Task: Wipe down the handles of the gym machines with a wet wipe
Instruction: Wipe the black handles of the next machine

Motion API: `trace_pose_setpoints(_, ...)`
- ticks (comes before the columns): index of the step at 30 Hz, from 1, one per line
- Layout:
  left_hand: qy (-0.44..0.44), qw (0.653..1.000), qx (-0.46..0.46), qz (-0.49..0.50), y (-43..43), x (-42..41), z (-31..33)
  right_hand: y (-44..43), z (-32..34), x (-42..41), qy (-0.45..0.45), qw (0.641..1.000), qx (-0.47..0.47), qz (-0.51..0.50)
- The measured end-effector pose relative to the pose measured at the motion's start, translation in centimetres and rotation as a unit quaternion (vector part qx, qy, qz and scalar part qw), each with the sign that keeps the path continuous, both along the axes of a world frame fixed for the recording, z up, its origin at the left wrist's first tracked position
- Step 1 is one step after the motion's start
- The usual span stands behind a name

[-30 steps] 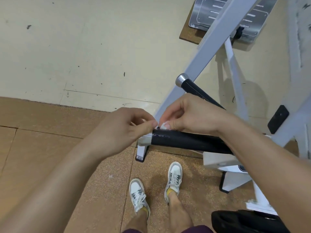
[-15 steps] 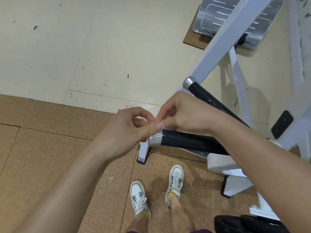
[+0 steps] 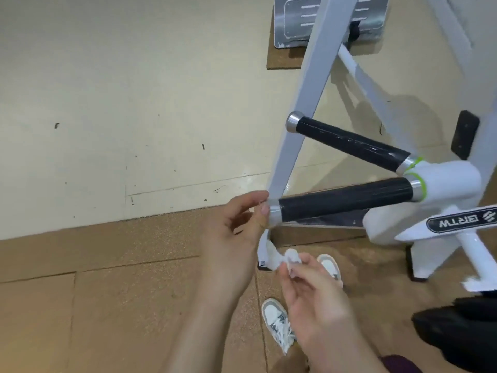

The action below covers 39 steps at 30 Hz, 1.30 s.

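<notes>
Two black handles with silver end caps stick out from a white gym machine: the near handle [image 3: 344, 200] and the far handle [image 3: 349, 144]. A small white wet wipe [image 3: 279, 258] is stretched between my hands, below the near handle's left end. My left hand [image 3: 239, 238] pinches the wipe's upper end right beside the handle's silver cap. My right hand [image 3: 312, 297] pinches the crumpled lower end of the wipe above my shoes, well clear of the handle.
The white slanted frame post [image 3: 309, 103] rises behind the handles. A metal footplate [image 3: 298, 22] lies on a cork pad at the top. A black object [image 3: 457, 329] sits at the lower right. My shoes [image 3: 277, 324] stand on the cork floor.
My right hand has dropped from above the near handle down toward my shoes, pulling the wipe out longer. My left hand has stayed beside the handle's end cap. The view has swung.
</notes>
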<state>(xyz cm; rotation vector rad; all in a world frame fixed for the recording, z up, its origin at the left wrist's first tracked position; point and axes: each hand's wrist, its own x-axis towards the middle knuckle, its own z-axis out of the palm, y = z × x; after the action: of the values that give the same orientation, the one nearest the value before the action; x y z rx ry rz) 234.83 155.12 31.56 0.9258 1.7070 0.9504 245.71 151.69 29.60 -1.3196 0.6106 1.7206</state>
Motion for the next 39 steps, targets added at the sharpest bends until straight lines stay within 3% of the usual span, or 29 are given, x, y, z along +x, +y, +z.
trace_pose_setpoints(3, -0.017, 1.000, -0.007, 0.004, -0.3, 0.0, -0.3, 0.7, -0.7, -0.9, 0.062, 0.994, 0.050, -0.071)
trace_pose_setpoints(7, -0.007, 1.000, 0.006, -0.006, -0.4, -0.1, -0.5, 2.3, -0.5, -1.7, 0.079, 0.985, 0.082, -0.129)
trace_pose_setpoints(10, 0.004, 1.000, 0.014, -0.011, -0.6, 0.0, -0.5, 1.5, -0.3, -1.4, 0.151, 0.969, 0.174, -0.088)
trace_pose_setpoints(12, 0.008, 1.000, 0.017, -0.013, -0.7, 0.0, -0.4, 1.0, -0.3, -1.2, 0.119, 0.967, 0.226, -0.003)
trace_pose_setpoints(15, 0.028, 0.999, 0.022, -0.022, -0.8, 0.0, -0.5, 1.7, -0.5, -1.6, -0.009, 0.981, 0.190, 0.032)
trace_pose_setpoints(17, 0.052, 0.998, 0.031, -0.033, -0.7, 0.1, -0.4, 2.4, -0.2, -1.3, -0.030, 0.986, 0.164, -0.001)
trace_pose_setpoints(21, 0.099, 0.993, 0.037, -0.055, -0.7, 0.2, -0.2, 3.1, 0.2, 0.5, -0.010, 0.983, 0.141, -0.117)
trace_pose_setpoints(25, 0.113, 0.992, 0.030, -0.056, -0.7, 0.2, -0.1, 2.2, 0.0, -1.0, 0.059, 0.981, 0.175, -0.051)
trace_pose_setpoints(29, 0.213, 0.970, 0.064, -0.095, -0.8, 0.7, -0.2, 2.2, -0.4, -1.0, -0.064, 0.974, 0.184, 0.113)
trace_pose_setpoints(33, 0.368, 0.905, 0.130, -0.172, -0.5, 1.1, -0.3, 2.8, -0.4, 1.2, -0.187, 0.957, 0.182, 0.129)
trace_pose_setpoints(36, 0.409, 0.878, 0.137, -0.206, -0.3, 1.3, -0.1, 2.6, -0.4, 0.9, -0.235, 0.940, 0.198, 0.151)
trace_pose_setpoints(39, 0.438, 0.858, 0.145, -0.225, -0.4, 1.5, 0.0, 2.5, -0.8, 0.1, -0.279, 0.897, 0.232, 0.252)
